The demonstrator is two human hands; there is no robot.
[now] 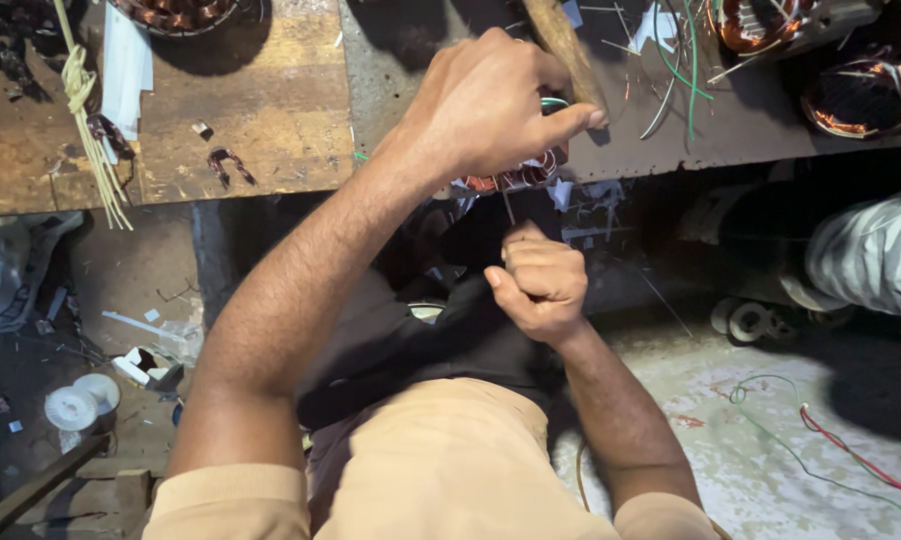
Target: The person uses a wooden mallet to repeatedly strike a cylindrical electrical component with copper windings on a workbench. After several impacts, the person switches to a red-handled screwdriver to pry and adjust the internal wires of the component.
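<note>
Coil [515,178] at desk [270,130] edge under left hand [480,105] gripping wooden stick [562,45]; right hand [538,282] just below, clenched on thin wire [507,208] running upright to it.

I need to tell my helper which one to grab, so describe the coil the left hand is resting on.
Start at the workbench edge, centre of view. Under the left hand sits a copper-wound coil, mostly hidden. Unlike the other coils at the top and right, it lies beside the wooden handle.

Two hands, left [485,105] and right [538,280], work centre frame; three copper-wound stators [865,95] sit at one o'clock, two white spools [72,407] at eight.
</note>
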